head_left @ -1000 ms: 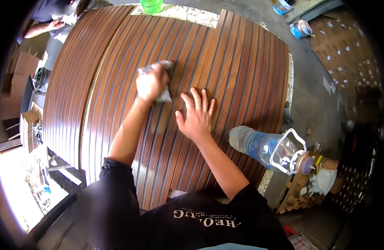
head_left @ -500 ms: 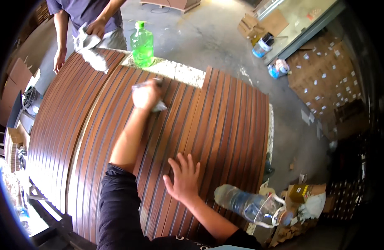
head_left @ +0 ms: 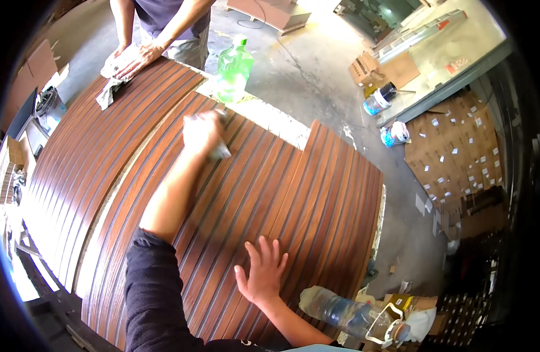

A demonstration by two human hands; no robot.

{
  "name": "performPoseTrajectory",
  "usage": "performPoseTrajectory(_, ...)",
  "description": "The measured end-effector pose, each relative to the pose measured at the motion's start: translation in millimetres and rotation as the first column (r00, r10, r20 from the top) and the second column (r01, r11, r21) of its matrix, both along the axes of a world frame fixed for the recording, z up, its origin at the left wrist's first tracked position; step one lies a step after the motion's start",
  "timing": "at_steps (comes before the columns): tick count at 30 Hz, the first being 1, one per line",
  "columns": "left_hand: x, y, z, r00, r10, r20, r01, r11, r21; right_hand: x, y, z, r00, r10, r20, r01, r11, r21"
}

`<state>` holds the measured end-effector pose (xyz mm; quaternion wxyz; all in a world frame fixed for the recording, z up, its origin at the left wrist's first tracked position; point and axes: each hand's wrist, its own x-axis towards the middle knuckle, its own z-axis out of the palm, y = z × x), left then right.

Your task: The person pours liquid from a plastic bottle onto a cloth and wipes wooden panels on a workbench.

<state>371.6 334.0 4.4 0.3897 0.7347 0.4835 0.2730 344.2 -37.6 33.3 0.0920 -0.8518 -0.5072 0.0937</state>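
Observation:
Brown wood-grain slatted panels (head_left: pixel 255 193) lie side by side before me. My left hand (head_left: pixel 202 134), blurred by motion, is closed round a crumpled pale cloth (head_left: pixel 220 151) near the far part of the middle panel. Flat on the nearer part of the panels rests my right hand (head_left: pixel 263 274), fingers spread and holding nothing. Beyond the far left end, another person's hands (head_left: pixel 138 58) press a whitish cloth (head_left: pixel 110 91) onto the left panel.
A green bottle (head_left: pixel 233 70) stands on the pale strip at the far edge. Beside my right forearm lies a large clear bottle (head_left: pixel 346 311) with a white handle. Cardboard boxes (head_left: pixel 366 70) and a blue-labelled tub (head_left: pixel 378 100) sit on the floor at the far right.
The view has shifted, moving the scene within the picture. The other person's cloth, earlier raised in one hand, is now down on the panel under both hands. My right hand stays flat.

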Motion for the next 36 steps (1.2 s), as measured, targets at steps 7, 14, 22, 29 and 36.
performPoseTrajectory(7,17.9,69.4,-17.8,0.885,0.306,-0.352,-0.04,0.802,0.596,-3.4,0.2,-1.9,1.0,-0.005,0.021,0.006,0.999,-0.04)
performPoseTrajectory(14,104.9,-168.6,3.6,0.842,-0.413,-0.346,0.521,0.461,0.718,1.3,-3.8,-7.0,0.999,0.009,0.048,-0.009,1.0,0.0)
performPoseTrajectory(22,-13.6,28.8,7.7,0.966,0.223,-0.133,-0.107,0.809,0.578,-0.6,0.2,1.8,0.999,0.022,0.047,-0.027,0.994,0.11)
performPoseTrajectory(29,-167.9,-39.0,-6.1,0.853,0.357,-0.381,-0.166,0.877,0.451,-1.0,4.5,-9.3,0.994,0.0,0.106,-0.021,0.981,0.191)
performPoseTrajectory(36,-373.0,-200.4,3.0,0.705,0.545,-0.454,-0.422,0.837,0.349,4.4,-3.2,-16.3,0.984,-0.012,0.176,-0.028,0.974,0.224)
